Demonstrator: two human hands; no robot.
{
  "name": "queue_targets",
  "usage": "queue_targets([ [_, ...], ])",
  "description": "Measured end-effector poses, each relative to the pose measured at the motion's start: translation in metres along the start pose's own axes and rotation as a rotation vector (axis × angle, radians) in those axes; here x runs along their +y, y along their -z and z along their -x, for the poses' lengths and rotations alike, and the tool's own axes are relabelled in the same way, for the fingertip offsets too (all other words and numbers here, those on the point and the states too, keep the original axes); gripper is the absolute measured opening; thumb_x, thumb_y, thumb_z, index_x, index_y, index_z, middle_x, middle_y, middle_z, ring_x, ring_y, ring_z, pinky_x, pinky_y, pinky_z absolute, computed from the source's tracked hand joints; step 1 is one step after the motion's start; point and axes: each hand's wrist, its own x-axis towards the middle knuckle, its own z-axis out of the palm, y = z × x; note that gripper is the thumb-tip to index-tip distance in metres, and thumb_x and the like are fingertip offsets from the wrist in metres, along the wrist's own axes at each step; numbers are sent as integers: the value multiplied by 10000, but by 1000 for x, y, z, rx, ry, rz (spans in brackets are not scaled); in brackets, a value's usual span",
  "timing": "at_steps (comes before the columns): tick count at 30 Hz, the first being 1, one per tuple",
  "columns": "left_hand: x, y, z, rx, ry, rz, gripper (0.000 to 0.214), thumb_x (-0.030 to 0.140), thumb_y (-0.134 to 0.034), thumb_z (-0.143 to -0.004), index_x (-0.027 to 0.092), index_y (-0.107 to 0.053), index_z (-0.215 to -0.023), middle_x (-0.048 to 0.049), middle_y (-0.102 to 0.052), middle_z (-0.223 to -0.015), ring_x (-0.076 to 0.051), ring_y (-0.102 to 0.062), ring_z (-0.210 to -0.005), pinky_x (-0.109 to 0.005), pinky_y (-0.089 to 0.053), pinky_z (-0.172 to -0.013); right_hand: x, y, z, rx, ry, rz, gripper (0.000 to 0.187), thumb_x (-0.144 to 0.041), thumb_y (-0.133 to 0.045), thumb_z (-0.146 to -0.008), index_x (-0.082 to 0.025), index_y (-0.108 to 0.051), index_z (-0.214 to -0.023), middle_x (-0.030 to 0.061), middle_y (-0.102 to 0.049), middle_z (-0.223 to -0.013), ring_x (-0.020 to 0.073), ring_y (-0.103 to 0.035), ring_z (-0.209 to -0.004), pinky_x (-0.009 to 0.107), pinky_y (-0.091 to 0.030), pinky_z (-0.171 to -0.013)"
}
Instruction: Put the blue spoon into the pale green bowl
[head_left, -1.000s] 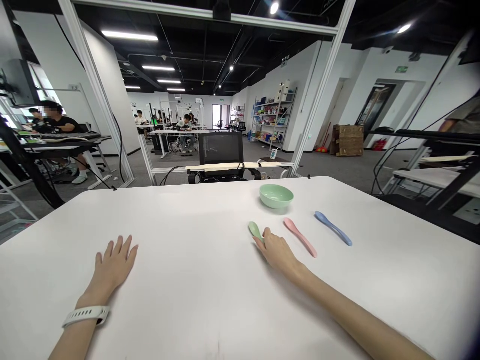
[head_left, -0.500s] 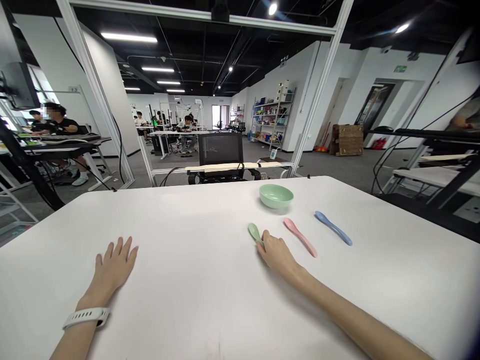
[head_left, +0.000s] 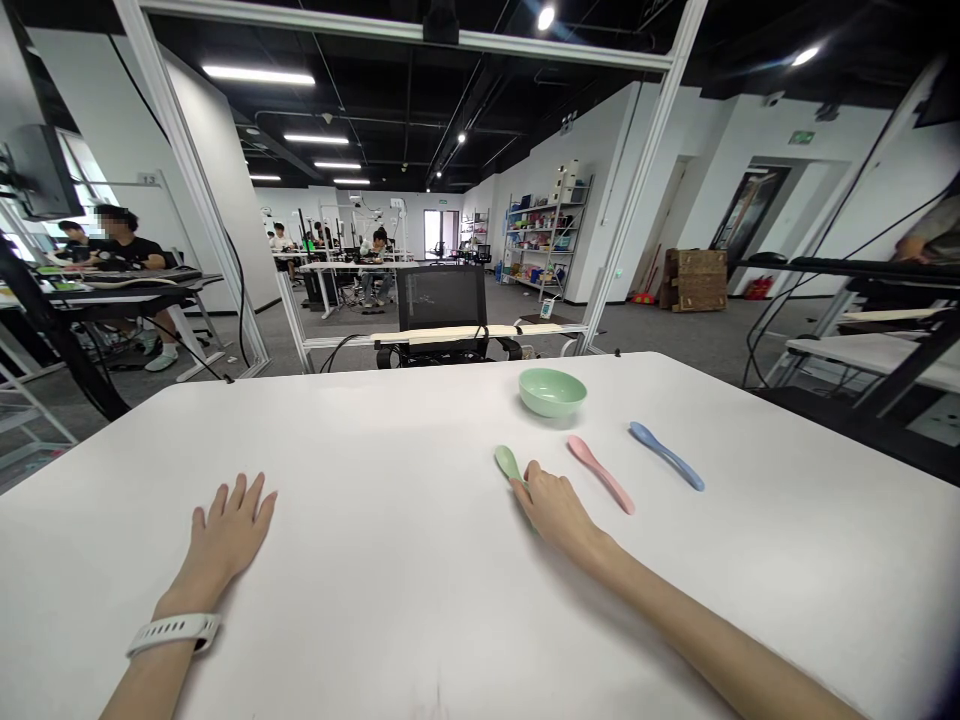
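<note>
R hand (head_left: 555, 512) lies palm-down over a pale green plastic spoon (head_left: 508, 463), w/ the spoon's bowl showing past the fingertips & the handle running under the palm. Spoon is seen flat on the white table (head_left: 375, 470), not raised. Grip: fingers are curled slightly onto the handle, narrow at most; whether it is actually pinched can't be told from this view, as the palm hides the contact.

L hand (head_left: 229, 530) is spread flat on the tabletop, well apart from the spoon, holding nothing, w/ a white watch-style band (head_left: 172, 634) on the wrist.

Just right of R hand, a pink plastic spoon (head_left: 600, 475) lies at a slant, not touched. Further right is a blue plastic spoon (head_left: 666, 456). Above them, toward the far edge, a pale green plastic bowl (head_left: 552, 392) stands upright, apart from all three spoons; its inside can't be seen well.

Step in hand, as judged: R hand is at the contact stage on the green spoon, no lift shown. Any lift would call for fingers closed firmly round the handle, w/ care as the pink spoon is close by.

Beyond the table: a black mesh office chair (head_left: 441, 298), a metal shelf unit (head_left: 547, 230) & a co-worker (head_left: 124, 250) seated at a desk.
</note>
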Motion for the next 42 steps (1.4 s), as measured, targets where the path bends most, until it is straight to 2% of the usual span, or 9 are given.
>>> queue_targets([
  [7, 5, 3, 3, 0, 7, -8, 831, 496, -156, -1057, 88, -388, -1743, -203, -311, -1859, -410, -283, -1725, -666, -249, -1374, 5, -7, -4, 33, 36, -22, 260, -192, -362, -1160, -176, -604, -1066, 140, -786, -998, 292, -783, -958, 349, -370, -760],
  [16, 4, 0, 3, 39, 0, 13, 816, 495, -194, -1049, 110, -431, -1728, -200, -352, -1842, -413, -313, -1714, -669, -267, -1363, 7, -10, -7, 38, 25, -38, 265, -215, -361, -1159, -188, -599, -1047, 119, -763, -973, 283, -772, -925, 344, -379, -757],
  [20, 1, -2, 2, 64, -11, 31, 810, 502, -221, -1038, 131, -462, -1717, -201, -405, -1816, -425, -341, -1699, -704, -270, -1350, 7, -11, -8, 41, 22, -33, 290, -230, -348, -1167, -182, -608, -1047, 124, -764, -958, 291, -772, -908, 352, -390, -771],
  [27, 3, 0, 2, 35, -9, 21, 847, 515, -175, -1038, 88, -436, -1722, -211, -355, -1836, -434, -323, -1705, -702, -257, -1358, 11, -10, -10, 68, 12, -50, 277, -273, -380, -1181, -171, -616, -1078, 153, -806, -1013, 300, -798, -970, 343, -399, -771],
  [34, 2, 0, 1, 23, 6, 21, 819, 515, -200, -1048, 130, -424, -1735, -192, -348, -1848, -401, -311, -1716, -660, -255, -1371, 22, -5, -14, 118, -9, -112, 285, -307, -398, -1173, -155, -628, -1102, 186, -827, -1086, 318, -796, -1022, 341, -418, -774],
  [42, -1, -4, 0, 51, -22, 19, 819, 511, -201, -1047, 120, -438, -1727, -212, -375, -1829, -434, -330, -1702, -723, -263, -1350, 19, -4, -11, 86, -23, -79, 297, -281, -401, -1174, -132, -657, -1141, 198, -827, -1123, 318, -796, -1075, 339, -435, -805],
])
